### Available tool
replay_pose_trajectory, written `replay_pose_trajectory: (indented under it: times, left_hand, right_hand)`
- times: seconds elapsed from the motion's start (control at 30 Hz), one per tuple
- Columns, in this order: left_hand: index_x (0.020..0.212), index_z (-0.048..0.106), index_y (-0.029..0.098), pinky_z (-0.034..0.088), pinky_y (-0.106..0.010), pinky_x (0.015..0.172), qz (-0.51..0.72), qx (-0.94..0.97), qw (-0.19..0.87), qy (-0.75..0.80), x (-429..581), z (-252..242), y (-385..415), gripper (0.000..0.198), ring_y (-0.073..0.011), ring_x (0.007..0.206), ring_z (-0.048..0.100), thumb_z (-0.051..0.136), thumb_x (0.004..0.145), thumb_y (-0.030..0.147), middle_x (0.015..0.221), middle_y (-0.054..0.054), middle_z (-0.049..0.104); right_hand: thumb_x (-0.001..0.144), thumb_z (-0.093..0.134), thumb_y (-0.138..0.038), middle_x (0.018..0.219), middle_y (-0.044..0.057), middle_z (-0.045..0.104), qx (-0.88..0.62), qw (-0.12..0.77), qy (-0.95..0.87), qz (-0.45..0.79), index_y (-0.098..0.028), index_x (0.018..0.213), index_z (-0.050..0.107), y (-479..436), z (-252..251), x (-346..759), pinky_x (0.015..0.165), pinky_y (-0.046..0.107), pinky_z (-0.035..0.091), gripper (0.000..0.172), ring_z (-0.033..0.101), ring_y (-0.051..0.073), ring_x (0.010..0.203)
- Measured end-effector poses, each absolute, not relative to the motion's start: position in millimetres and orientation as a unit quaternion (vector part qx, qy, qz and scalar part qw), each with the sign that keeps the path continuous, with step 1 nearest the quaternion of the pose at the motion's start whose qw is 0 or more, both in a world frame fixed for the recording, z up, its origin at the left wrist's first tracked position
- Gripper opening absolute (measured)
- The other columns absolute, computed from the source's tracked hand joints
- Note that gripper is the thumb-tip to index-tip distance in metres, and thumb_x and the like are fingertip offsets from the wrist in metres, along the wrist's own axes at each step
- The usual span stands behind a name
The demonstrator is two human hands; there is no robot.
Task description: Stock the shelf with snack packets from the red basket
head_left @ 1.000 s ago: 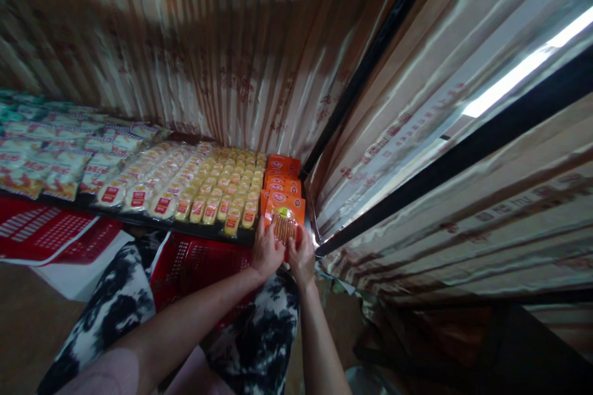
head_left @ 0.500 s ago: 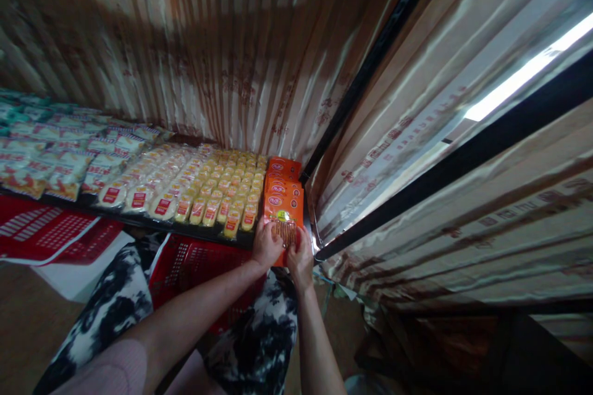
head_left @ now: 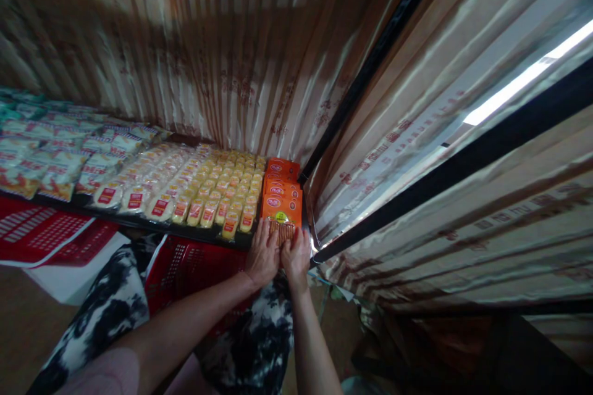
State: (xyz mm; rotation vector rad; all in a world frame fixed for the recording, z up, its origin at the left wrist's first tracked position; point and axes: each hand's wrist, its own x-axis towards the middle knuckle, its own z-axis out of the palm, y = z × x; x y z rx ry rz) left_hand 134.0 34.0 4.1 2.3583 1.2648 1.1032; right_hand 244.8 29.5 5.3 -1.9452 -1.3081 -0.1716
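An orange snack packet [head_left: 290, 202] with a clear window showing brown sticks lies at the front of a row of matching orange packets [head_left: 283, 168] on the shelf's right end. My left hand [head_left: 265, 256] rests against its lower left, fingers stretched forward along the edge. At the lower right, my right hand [head_left: 295, 254] touches the packet with its fingers apart and slightly bent. Both hands cover part of the packet's near end. Directly left are rows of small yellow wrapped cakes [head_left: 215, 191].
White wrapped cakes [head_left: 160, 208] and pale snack bags [head_left: 58, 166] fill the dark shelf [head_left: 197, 232] farther left. Red baskets [head_left: 197, 262] sit below its front edge. A pleated curtain [head_left: 222, 74] hangs behind; black metal bars [head_left: 412, 191] run along the right.
The front orange packet has settled down onto the row. My hands have loosened from gripping its near end, and my left fingers now stretch forward along it.
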Motion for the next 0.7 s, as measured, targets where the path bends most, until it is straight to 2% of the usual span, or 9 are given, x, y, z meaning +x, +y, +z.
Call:
replay_pose_trajectory:
  times: [0.17,0.27,0.37,0.53,0.7]
  left_hand:
    - [0.132,0.045,0.005,0.029,-0.055,0.112,0.351,0.829,0.107,0.422,129.7,10.3,36.1,0.046,-0.0323,0.145,0.004,0.043,0.089,0.019,0.153,-0.022,0.023]
    - [0.138,0.040,0.004,0.028,-0.057,0.112,0.314,0.848,0.096,0.416,129.4,17.3,36.4,0.053,-0.0332,0.144,0.011,0.043,0.086,0.017,0.148,-0.023,0.034]
    - [0.139,0.040,0.004,0.028,-0.057,0.112,0.292,0.861,0.088,0.406,128.5,23.9,38.6,0.057,-0.0339,0.142,0.020,0.044,0.084,0.017,0.144,-0.022,0.040]
    - [0.139,0.041,0.006,0.030,-0.055,0.112,0.283,0.862,0.100,0.409,128.7,24.9,45.4,0.058,-0.0330,0.142,0.023,0.045,0.082,0.019,0.145,-0.021,0.040]
    - [0.140,0.040,0.008,0.033,-0.053,0.110,0.286,0.846,0.116,0.434,133.7,17.3,50.1,0.059,-0.0331,0.143,0.019,0.045,0.082,0.019,0.149,-0.019,0.035]
  right_hand:
    - [0.089,0.039,-0.041,0.129,0.026,0.050,-0.759,0.354,-0.540,-0.083,-0.004,0.127,0.052,39.2,16.5,243.2,0.098,0.052,0.038,0.055,0.046,0.036,0.121]
    - [0.090,0.039,-0.044,0.128,0.024,0.052,-0.769,0.332,-0.537,-0.096,-0.010,0.127,0.054,44.7,19.6,240.6,0.092,0.052,0.040,0.052,0.050,0.036,0.113]
    - [0.091,0.037,-0.043,0.125,0.025,0.053,-0.776,0.319,-0.531,-0.120,-0.011,0.124,0.057,47.0,20.9,238.2,0.089,0.052,0.040,0.050,0.052,0.036,0.109]
    - [0.092,0.037,-0.042,0.120,0.024,0.055,-0.776,0.328,-0.519,-0.144,-0.012,0.120,0.060,50.6,23.6,236.1,0.086,0.050,0.039,0.047,0.053,0.033,0.101]
    - [0.091,0.038,-0.040,0.122,0.023,0.053,-0.779,0.333,-0.515,-0.131,-0.012,0.122,0.058,56.9,26.3,238.0,0.088,0.049,0.039,0.046,0.051,0.033,0.105]
